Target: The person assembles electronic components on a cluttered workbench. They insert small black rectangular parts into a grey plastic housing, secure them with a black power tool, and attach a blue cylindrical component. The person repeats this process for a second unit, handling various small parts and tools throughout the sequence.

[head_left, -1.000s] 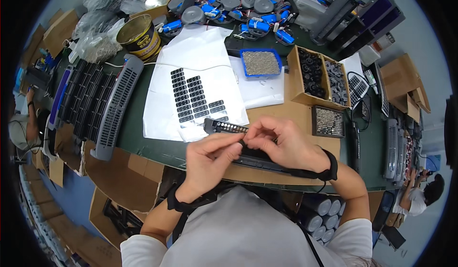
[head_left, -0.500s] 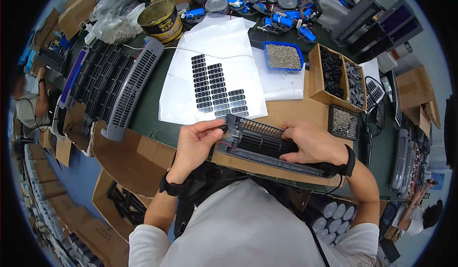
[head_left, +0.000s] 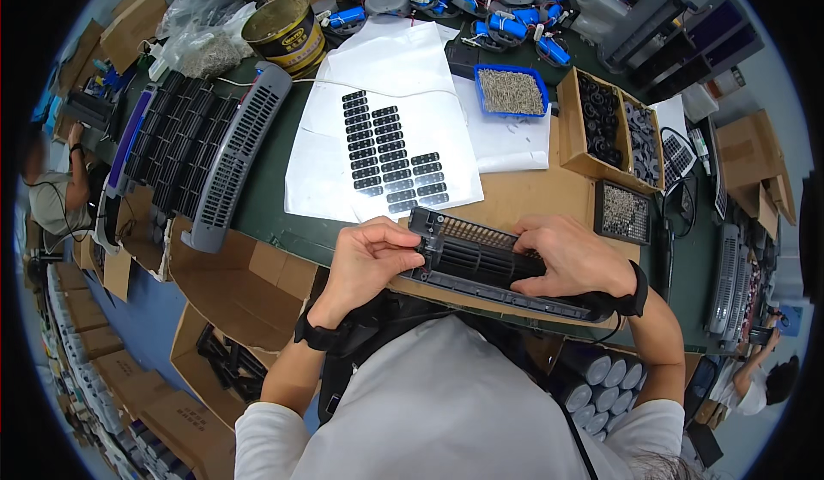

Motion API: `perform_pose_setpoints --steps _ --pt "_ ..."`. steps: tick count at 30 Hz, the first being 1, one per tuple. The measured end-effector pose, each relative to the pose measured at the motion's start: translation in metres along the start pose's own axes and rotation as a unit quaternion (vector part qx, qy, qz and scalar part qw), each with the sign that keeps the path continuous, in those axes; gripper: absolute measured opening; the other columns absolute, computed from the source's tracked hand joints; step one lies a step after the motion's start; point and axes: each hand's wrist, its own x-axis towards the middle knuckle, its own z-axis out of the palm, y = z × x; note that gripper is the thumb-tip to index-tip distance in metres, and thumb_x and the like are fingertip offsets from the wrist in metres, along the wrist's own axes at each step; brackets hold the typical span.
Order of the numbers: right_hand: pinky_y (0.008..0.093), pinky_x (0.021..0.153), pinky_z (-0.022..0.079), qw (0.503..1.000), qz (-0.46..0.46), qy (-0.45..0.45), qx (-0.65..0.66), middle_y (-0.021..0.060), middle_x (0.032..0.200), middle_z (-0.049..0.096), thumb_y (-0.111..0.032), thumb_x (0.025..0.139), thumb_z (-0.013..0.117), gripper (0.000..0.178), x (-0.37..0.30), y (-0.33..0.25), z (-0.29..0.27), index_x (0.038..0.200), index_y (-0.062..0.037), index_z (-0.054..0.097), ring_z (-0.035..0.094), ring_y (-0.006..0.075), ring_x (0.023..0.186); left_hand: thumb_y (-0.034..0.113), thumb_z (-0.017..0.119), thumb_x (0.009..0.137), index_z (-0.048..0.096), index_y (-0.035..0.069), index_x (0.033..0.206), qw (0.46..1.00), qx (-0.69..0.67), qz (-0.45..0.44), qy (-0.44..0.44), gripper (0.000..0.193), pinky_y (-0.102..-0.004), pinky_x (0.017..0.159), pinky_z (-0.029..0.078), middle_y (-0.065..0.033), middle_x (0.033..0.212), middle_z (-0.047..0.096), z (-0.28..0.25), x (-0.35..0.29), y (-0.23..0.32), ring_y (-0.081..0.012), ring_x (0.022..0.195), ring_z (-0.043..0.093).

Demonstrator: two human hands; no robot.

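A long dark grey fan housing (head_left: 506,293) lies in front of me at the table's near edge, with a slatted grille along its far side. Inside it rests a black ribbed fan roller (head_left: 476,257). My right hand (head_left: 575,257) grips the housing near its right end, thumb and fingers reaching down over the roller. At the left end, my left hand (head_left: 369,261) is closed in a pinch against the housing. A small black part is in that pinch, mostly hidden by the fingertips now.
Beyond the housing, a white sheet (head_left: 318,171) carries rows of black label strips. To the right stand a blue tray of screws (head_left: 511,91), a divided cardboard box (head_left: 588,167) of black and grey parts, and a black screw tray (head_left: 622,212). A yellow-black tin (head_left: 287,38) is far left.
My left hand has moved right, bringing the small black part from beside the housing onto its left end. The right hand keeps its grip, and the housing has shifted slightly right.
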Motion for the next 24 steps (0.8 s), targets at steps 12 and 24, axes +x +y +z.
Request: perform_pose_setpoints --steps 12,24 --pt "0.0443 0.078 0.051 1.0 0.019 0.007 -0.024 0.0185 0.096 0.064 -0.024 0.071 0.08 0.036 -0.004 -0.004 0.005 0.087 0.0064 0.069 0.063 0.0379 0.089 0.003 0.075 0.084 0.074 -0.004 0.093 0.977 0.196 -0.088 -0.007 0.012 -0.0223 0.063 0.055 -0.0087 0.078 0.072 0.008 0.016 0.017 -0.0101 0.069 0.067" --pt "0.033 0.068 0.055 0.951 0.145 0.268 0.058 0.0175 0.081 0.071 -0.012 0.076 0.072 0.02 -0.039 0.076 -0.063 0.091 0.0002 0.073 0.071 0.0254 0.073 0.017 0.074 0.086 0.071 -0.007 0.085 0.971 0.224 -0.077 0.03 0.025 -0.0226 0.058 0.048 -0.0054 0.067 0.068 0.012 0.027 0.006 -0.007 0.061 0.059"
